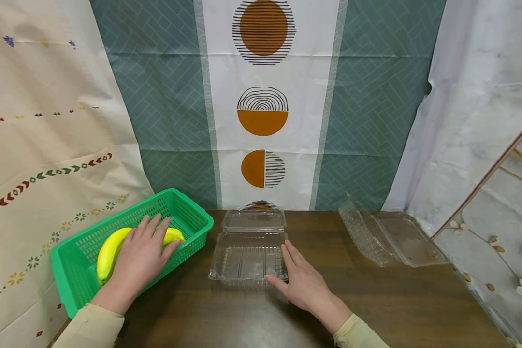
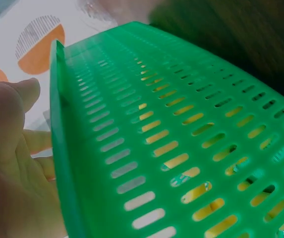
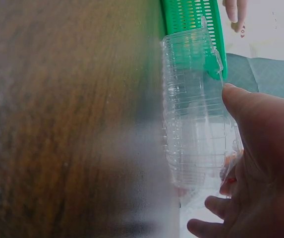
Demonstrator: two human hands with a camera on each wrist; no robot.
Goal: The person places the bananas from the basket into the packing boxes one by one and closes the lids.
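A green plastic basket (image 1: 65, 270) stands at the left with yellow bananas (image 1: 108, 253) in it. My left hand (image 1: 141, 256) hovers over the basket, partly hiding the bananas, its fingers spread and relaxed. From the left wrist view, that hand (image 2: 20, 148) shows beyond the basket's rim, with yellow visible through the slots. In the middle, a clear plastic clamshell container (image 1: 243, 258) lies with its lid (image 1: 253, 220) folded back. My right hand (image 1: 306, 282) is at its right side, fingers nearly straight along the rim. In the right wrist view, the thumb tip meets the container's edge (image 3: 196, 109).
Another clear clamshell container (image 1: 411, 239) lies unfolded at the back right of the brown wooden table (image 1: 330, 241). A patterned cloth (image 1: 265, 72) hangs right behind the table, with further cloths at the left and right sides.
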